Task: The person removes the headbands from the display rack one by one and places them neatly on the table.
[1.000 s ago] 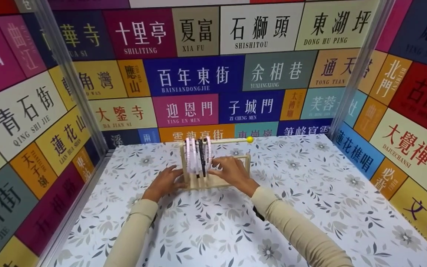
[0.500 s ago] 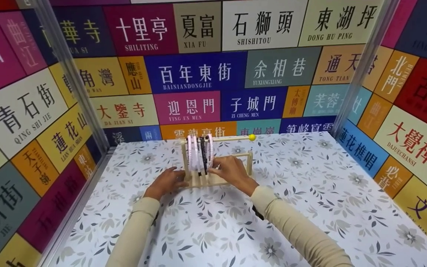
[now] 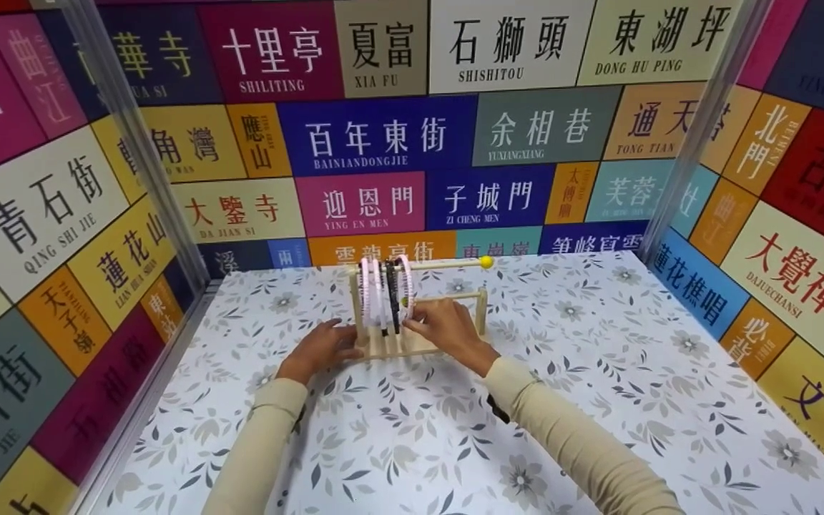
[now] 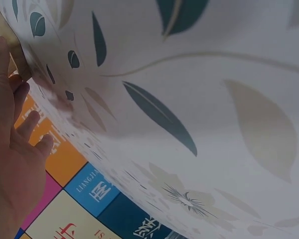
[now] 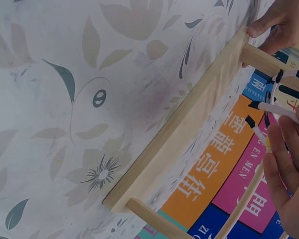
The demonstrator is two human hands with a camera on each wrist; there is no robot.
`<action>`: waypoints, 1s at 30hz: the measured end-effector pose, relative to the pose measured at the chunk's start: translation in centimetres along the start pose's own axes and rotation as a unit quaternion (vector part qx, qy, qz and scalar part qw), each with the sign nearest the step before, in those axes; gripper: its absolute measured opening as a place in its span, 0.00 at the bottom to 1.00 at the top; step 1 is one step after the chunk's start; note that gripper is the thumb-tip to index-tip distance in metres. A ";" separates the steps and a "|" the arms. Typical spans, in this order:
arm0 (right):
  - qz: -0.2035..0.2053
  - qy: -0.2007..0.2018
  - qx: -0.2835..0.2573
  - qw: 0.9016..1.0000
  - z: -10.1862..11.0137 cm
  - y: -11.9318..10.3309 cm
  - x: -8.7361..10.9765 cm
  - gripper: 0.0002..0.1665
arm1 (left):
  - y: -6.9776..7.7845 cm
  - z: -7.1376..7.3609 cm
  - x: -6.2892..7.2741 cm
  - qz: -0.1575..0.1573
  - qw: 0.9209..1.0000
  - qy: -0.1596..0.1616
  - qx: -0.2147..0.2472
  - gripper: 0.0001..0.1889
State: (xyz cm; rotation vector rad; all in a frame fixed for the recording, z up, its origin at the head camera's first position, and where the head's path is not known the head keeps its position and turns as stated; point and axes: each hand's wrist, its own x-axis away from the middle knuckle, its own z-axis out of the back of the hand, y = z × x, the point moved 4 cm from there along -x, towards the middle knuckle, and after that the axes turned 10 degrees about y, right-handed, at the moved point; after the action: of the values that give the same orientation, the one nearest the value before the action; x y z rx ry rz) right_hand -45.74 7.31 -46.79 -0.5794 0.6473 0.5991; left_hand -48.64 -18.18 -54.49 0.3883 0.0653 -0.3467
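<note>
Several headbands hang side by side from the top rod of a wooden stand [image 3: 482,315]. At the right end of the row is a pink toothed headband [image 3: 405,275], with a black headband [image 3: 393,286] just left of it. My right hand [image 3: 448,329] pinches the lower part of the pink headband between thumb and fingers. In the right wrist view, black-tipped headband ends [image 5: 261,105] show beside the fingers [image 5: 284,154]. At the stand's left end, my left hand [image 3: 322,350] grips the base [image 5: 174,129], with the thumb on its front edge.
A yellow ball [image 3: 486,262] caps the free right end of the rod. A lower side rail [image 3: 458,296] stands at the right. The table [image 3: 412,436] has a floral cover, and panels with printed characters [image 3: 376,136] enclose it at the back and sides.
Both hands keep nearly the same places on the stand and headband. A small yellow-green spot now shows on the right pink headband. The head view has shifted slightly.
</note>
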 end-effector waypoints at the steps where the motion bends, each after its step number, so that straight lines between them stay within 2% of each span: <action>1: -0.003 0.000 -0.001 1.000 0.0 0.0 0.0 0.09 | 0.0 0.0 0.0 0.002 1.000 -0.003 -0.004 0.30; 6: -0.024 -0.009 -0.006 1.000 0.3 0.2 0.1 0.07 | -0.2 -0.3 -0.3 0.016 1.000 -0.017 -0.018 0.31; 10: -0.036 -0.013 -0.003 0.999 0.5 0.3 0.0 0.06 | -0.1 -0.3 -0.4 0.016 0.999 -0.014 -0.026 0.31; 18: -0.027 -0.003 0.011 1.000 1.7 0.4 -0.1 0.08 | 0.0 -0.4 -0.3 0.020 0.999 -0.016 -0.024 0.33; 25: -0.016 0.011 0.013 1.000 2.9 0.5 -0.2 0.08 | 0.3 -0.1 -0.2 0.004 1.000 -0.003 -0.031 0.30; 30: -0.007 0.024 0.021 0.999 3.8 0.8 -0.1 0.07 | 0.3 -0.2 -0.1 0.013 0.999 -0.010 -0.030 0.30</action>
State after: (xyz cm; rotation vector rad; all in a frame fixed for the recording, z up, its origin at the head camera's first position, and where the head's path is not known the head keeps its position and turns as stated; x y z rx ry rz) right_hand -44.94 10.35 -44.44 -0.5608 0.6995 0.5596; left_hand -48.59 -17.79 -54.58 0.3270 0.0515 -0.3223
